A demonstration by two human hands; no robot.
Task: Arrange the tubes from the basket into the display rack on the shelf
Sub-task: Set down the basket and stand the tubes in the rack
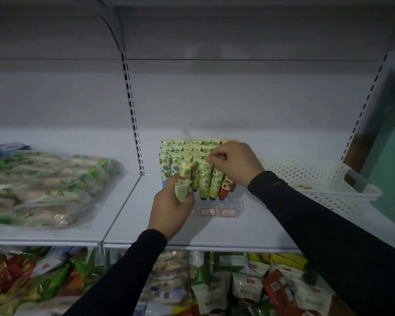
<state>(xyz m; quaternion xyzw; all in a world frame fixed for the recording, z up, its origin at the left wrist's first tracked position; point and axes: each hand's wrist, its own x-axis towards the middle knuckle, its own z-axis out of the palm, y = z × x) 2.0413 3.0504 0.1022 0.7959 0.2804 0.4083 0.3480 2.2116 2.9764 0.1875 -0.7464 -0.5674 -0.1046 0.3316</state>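
- The left hand grips 1 green tube upright, fingers curled round its lower part, just in front of the rack's front row.
- The right hand reaches in from the right with fingers curled, pinching the top edge of a racked tube in the front row.
- The clear rack stands mid-shelf and is packed with upright tubes in several rows, mostly green and yellow prints, with 2 blue-print ones at the left and red ones at the right end.
- 3 red-bordered labels show on the rack's front.
- The white perforated basket sits on the shelf to the right of the rack, behind the right forearm; its contents cannot be made out.
- Bagged goods lie on the shelf's left section.
- Snack packs fill the level below.
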